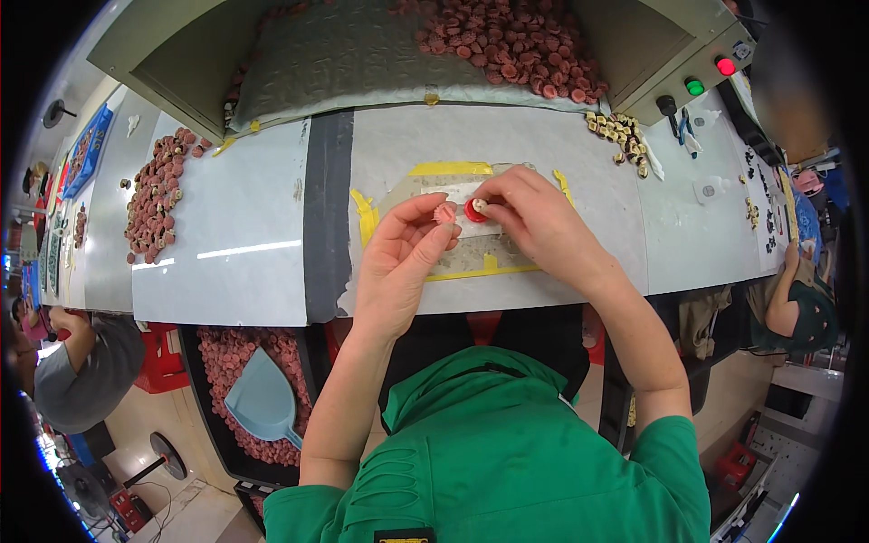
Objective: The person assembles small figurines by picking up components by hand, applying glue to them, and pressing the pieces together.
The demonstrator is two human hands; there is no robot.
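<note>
Between the fingertips of my left hand [403, 253] is a small pink ridged cap [444, 214], held just above the work surface. My right hand [548, 222] pinches a small cream-coloured piece [480, 206] over a round red holder [472, 214]. Whether the piece touches the holder, I cannot tell. The holder stands on a pale strip ringed by yellow tape [453, 168]. More cream and dark pieces [620, 138] lie at the right, beyond my right hand. Loose pink caps [520, 50] are heaped on the cloth-lined opening ahead.
Pink caps with cream parts [154, 199] form a pile at the left. Below the table edge, a black bin [217, 452] of pink caps holds a blue scoop [262, 398]. Pliers [690, 136] lie at the right near the machine's lit buttons [694, 87]. Co-workers sit on both sides.
</note>
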